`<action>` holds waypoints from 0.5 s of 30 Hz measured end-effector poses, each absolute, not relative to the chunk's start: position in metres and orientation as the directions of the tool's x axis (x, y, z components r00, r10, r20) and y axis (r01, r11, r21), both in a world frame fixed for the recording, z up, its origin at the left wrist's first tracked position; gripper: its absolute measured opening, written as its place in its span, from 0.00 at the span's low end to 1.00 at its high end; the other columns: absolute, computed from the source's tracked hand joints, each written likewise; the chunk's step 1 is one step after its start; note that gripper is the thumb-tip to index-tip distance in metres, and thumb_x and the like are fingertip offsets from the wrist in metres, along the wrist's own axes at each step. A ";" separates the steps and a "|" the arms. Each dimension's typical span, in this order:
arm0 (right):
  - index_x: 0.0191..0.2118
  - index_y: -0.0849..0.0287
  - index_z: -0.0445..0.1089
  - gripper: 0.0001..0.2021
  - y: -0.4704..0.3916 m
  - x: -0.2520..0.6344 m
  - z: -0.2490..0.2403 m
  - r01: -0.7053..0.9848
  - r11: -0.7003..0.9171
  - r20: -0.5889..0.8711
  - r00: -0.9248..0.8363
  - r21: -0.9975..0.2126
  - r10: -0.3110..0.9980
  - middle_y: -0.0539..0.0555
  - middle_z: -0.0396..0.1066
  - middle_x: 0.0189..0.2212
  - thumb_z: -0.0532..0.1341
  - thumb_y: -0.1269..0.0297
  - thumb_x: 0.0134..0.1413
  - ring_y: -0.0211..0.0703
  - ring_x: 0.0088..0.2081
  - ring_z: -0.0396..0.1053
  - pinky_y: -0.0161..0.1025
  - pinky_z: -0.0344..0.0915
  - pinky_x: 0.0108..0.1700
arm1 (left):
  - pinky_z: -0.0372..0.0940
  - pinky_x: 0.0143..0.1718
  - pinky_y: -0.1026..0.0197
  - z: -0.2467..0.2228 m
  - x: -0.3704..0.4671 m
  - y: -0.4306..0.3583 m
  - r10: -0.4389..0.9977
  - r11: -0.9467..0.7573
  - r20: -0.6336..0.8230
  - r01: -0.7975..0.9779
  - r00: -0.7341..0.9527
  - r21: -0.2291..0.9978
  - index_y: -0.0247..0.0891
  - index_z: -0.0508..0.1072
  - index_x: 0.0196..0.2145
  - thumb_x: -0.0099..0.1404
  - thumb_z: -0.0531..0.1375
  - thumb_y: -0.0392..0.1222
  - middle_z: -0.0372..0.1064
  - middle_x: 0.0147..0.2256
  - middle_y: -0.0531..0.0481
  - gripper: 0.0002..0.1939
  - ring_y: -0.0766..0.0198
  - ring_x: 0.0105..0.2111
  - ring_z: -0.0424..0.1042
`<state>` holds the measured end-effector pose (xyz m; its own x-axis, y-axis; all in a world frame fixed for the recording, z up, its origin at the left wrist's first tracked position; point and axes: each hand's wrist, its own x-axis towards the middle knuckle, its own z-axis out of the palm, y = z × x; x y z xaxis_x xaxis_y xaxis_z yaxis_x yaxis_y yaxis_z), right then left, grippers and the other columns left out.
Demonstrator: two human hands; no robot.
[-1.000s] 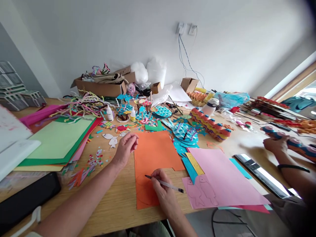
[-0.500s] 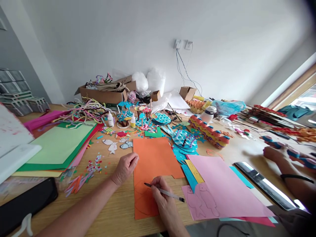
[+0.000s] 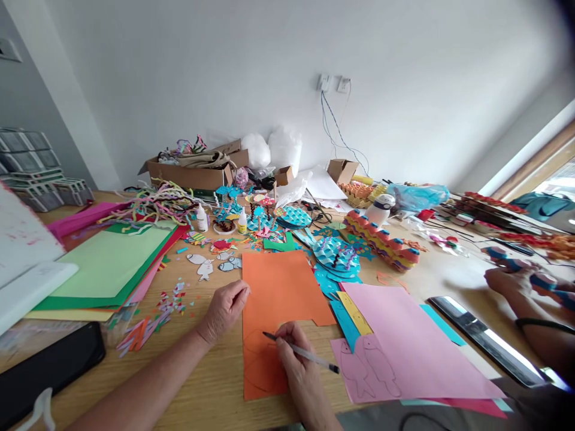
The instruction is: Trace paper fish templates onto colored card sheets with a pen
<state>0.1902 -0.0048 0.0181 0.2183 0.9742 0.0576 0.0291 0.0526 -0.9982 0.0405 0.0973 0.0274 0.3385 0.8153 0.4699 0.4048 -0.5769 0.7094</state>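
Observation:
An orange sheet of paper [image 3: 281, 287] lies on the wooden table, with faint curved pen lines on its lower part. My right hand [image 3: 299, 362] rests on that lower part, closed round a pen [image 3: 314, 358] whose dark tip touches the paper near the lines. My left hand [image 3: 225, 309] is curled, its fingers pressed together at the sheet's left edge; whether anything is inside them is hidden. Right of the orange sheet are a pink sheet [image 3: 413, 341] and a smaller pink piece [image 3: 359, 377] with drawn fish outlines.
Cut-out fish [image 3: 205, 269], paper scraps [image 3: 173, 299] and glue bottles [image 3: 202, 219] lie beyond my left hand. Coloured sheets [image 3: 112, 257] and a black phone [image 3: 54, 371] are at left. At far right, another person's hands [image 3: 510, 281] hold a painted egg-carton strip.
My left hand has shifted very slightly left and down. The pen's rear end is a little lower and further right. The other person's hands have moved slightly.

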 end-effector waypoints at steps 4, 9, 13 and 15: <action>0.25 0.57 0.60 0.05 -0.009 0.192 0.020 0.057 0.081 0.093 0.259 -0.995 0.961 0.46 0.55 0.19 0.56 0.63 0.45 0.35 0.21 0.52 0.31 0.52 0.23 | 0.54 0.25 0.66 0.027 0.040 0.096 0.823 -0.565 0.456 0.403 0.340 0.720 0.38 0.64 0.24 0.62 0.47 0.43 0.57 0.20 0.56 0.13 0.68 0.21 0.57; 0.26 0.57 0.61 0.04 -0.014 0.198 0.025 0.078 0.084 0.099 0.225 -0.993 0.969 0.45 0.54 0.19 0.55 0.64 0.46 0.35 0.21 0.51 0.31 0.51 0.22 | 0.57 0.26 0.66 0.032 0.039 0.095 0.817 -0.561 0.421 0.371 0.396 0.740 0.37 0.68 0.30 0.60 0.49 0.40 0.63 0.23 0.53 0.09 0.67 0.23 0.62; 0.25 0.57 0.61 0.04 -0.012 0.199 0.030 0.080 0.054 0.071 0.225 -0.995 0.972 0.45 0.55 0.19 0.55 0.63 0.46 0.35 0.22 0.53 0.32 0.51 0.23 | 0.61 0.30 0.65 0.036 0.032 0.093 0.783 -0.580 0.386 0.349 0.487 0.736 0.38 0.69 0.29 0.54 0.47 0.31 0.68 0.26 0.52 0.12 0.65 0.28 0.67; 0.25 0.57 0.60 0.04 -0.010 0.197 0.031 0.078 0.042 0.057 0.207 -0.996 0.977 0.45 0.55 0.19 0.54 0.64 0.45 0.35 0.21 0.52 0.32 0.51 0.23 | 0.62 0.33 0.64 0.034 0.025 0.090 0.734 -0.625 0.375 0.346 0.566 0.700 0.38 0.70 0.27 0.51 0.46 0.28 0.69 0.27 0.51 0.15 0.65 0.30 0.68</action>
